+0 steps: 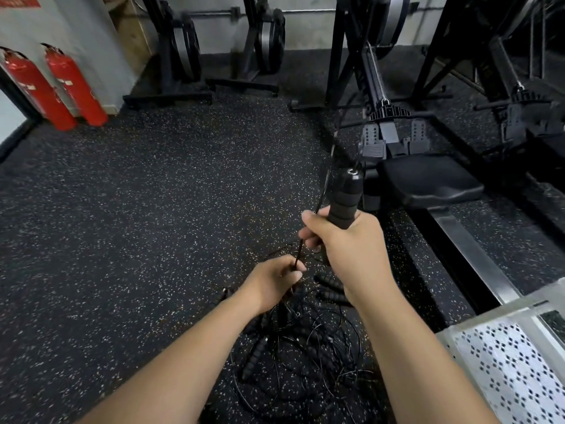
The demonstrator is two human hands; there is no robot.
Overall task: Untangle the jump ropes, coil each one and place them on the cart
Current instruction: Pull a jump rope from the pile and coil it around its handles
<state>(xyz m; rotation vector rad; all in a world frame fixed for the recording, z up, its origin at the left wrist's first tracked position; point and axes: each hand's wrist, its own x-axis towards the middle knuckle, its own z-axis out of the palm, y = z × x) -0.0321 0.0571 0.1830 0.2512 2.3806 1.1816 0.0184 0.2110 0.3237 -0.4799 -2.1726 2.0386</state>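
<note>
Farthest left, two red fire extinguishers (55,87) lean at the wall, with wide open speckled floor (137,209) beside them. The left hand (272,283) has its grip pinching a thin black cord (324,185). The right hand (342,240) has its grip wrapped round one foam handle (345,197), long axis upright, tip pointing away. Beneath both hands, the tangled jump ropes (299,347) lie on the floor. A rowing machine (428,182) and the perforated cart (513,362) edge the right.

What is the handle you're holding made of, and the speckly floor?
The jump rope handle in the right hand looks like matte black foam or rubber, going by its dull ribbed grip, with a shiny metal-looking tip. The floor seems to be rubber matting: dull black with pale flecks.
</note>
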